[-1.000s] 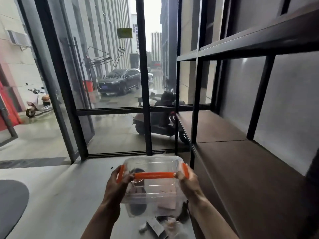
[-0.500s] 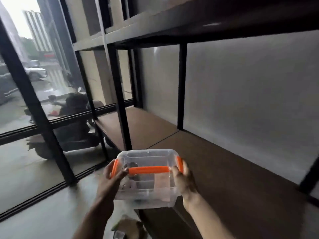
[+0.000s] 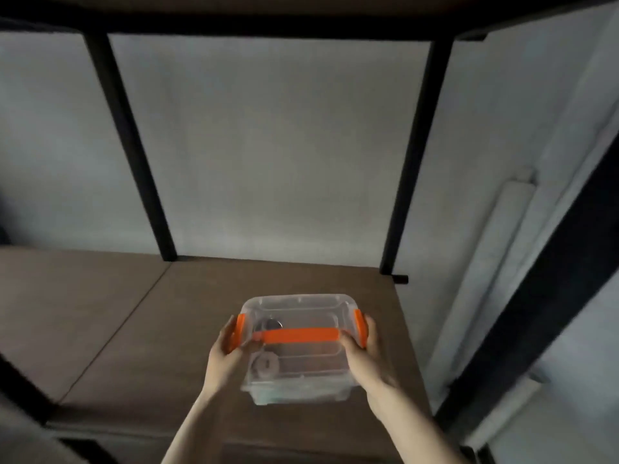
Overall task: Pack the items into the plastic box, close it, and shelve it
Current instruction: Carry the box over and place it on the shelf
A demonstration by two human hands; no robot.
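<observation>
A clear plastic box point(image 3: 298, 360) with its lid on, an orange handle across the top and orange side clips, is over the brown shelf board point(image 3: 187, 316). My left hand point(image 3: 224, 353) grips its left side at the clip. My right hand point(image 3: 363, 349) grips its right side. Through the lid I see a roll of tape and a dark round item inside. Whether the box rests on the board or hangs just above it I cannot tell.
Black uprights point(image 3: 412, 162) point(image 3: 127, 145) stand at the back of the shelf against a pale wall. A black crossbeam point(image 3: 268, 25) runs overhead. A white pipe point(image 3: 495, 256) and a dark post point(image 3: 542, 296) are on the right.
My view has swung right from the glass front to face the shelf. The box, held in both hands, has moved from over the floor to over the shelf board.
</observation>
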